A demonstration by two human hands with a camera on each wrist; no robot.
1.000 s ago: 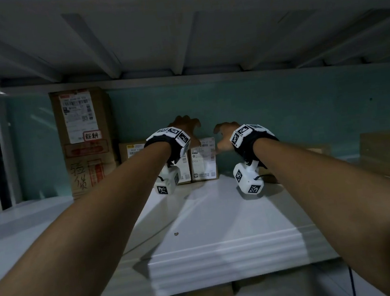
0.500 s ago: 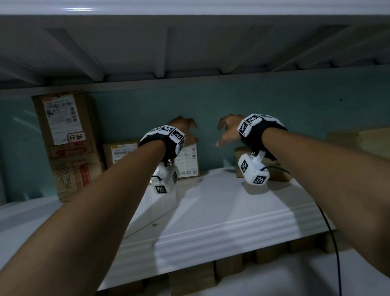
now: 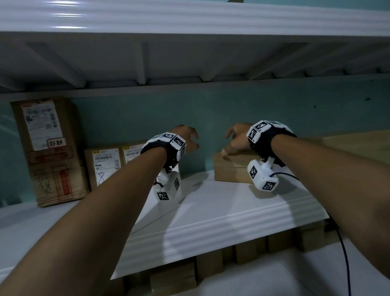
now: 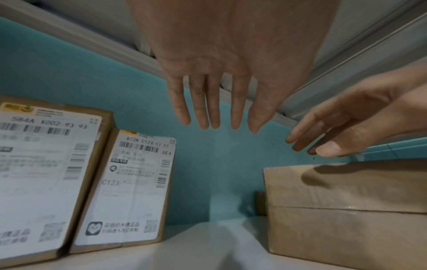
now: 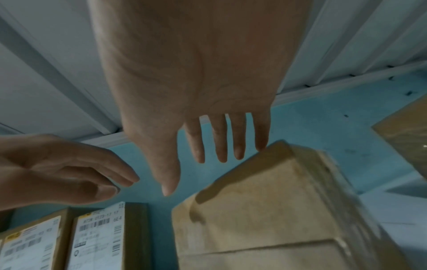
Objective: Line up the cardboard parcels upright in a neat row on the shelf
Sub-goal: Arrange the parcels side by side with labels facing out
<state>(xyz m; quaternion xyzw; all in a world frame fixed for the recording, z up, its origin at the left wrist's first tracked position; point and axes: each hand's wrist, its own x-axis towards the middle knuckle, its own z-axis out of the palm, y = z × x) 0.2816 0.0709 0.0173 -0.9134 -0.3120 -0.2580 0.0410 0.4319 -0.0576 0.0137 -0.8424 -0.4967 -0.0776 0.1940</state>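
Note:
A tall labelled parcel stands upright at the shelf's back left. Two small labelled parcels stand upright beside it against the teal wall. A plain brown parcel lies flat to their right. My right hand hovers just over its top with fingers spread; I cannot tell whether it touches. My left hand hangs in the gap between the small parcels and the flat one, fingers straight, holding nothing. The flat parcel carries the right hand's shadow.
Another flat brown parcel lies further right on the white shelf. The upper shelf sits low overhead. Several cardboard boxes stand on the level below. A black cable hangs from my right wrist.
Both hands have left the small upright parcels and moved right; the right hand now hangs over the flat brown parcel. The view has shifted right and up.

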